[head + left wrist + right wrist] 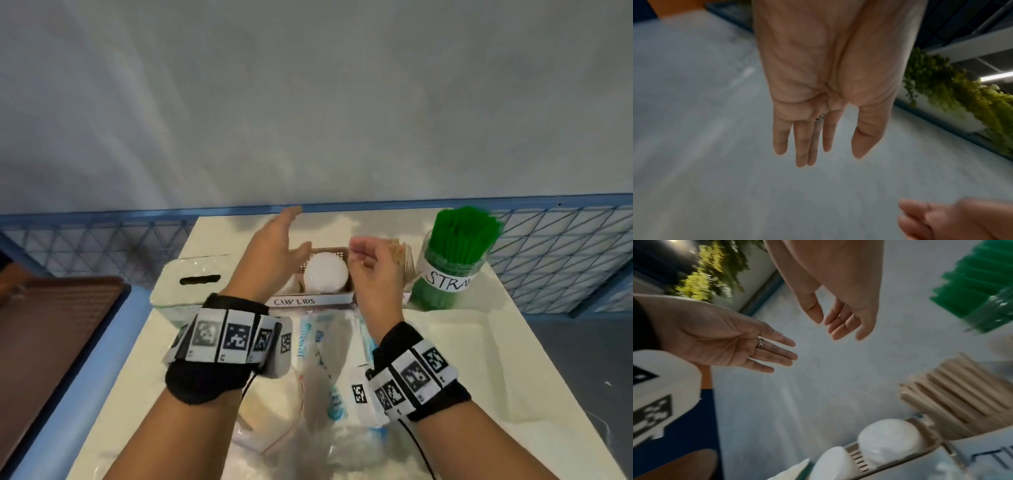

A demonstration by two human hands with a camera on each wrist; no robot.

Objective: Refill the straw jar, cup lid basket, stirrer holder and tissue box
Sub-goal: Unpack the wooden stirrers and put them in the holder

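Both hands hover above the far part of the table point(479, 342), holding nothing. The left hand point(274, 250) is spread flat, fingers point(803, 146) straight and close together, a ring point(760, 343) on one of them, reaching over the left end of the basket point(337, 255). The right hand point(376, 270) hangs just right of it, fingers loosely bent and relaxed, thumb apart from them (nothing pinched).

The basket, tagged "CUP LIDS", sits at the far middle of the table and holds white lids point(325, 274), one stack lying on its side. Left of it stands the tissue box point(191, 284), its dark slot on top. Right of the basket, wooden stirrers point(953, 391) stand bunched in their holder, partly hidden behind the right hand in the head view. Farther right is the jar point(445, 274), packed with green straws point(462, 233) that rise above its rim.

On the near table, between the two wrists, lie clear plastic packs point(325, 359) with blue print; their contents are unclear.
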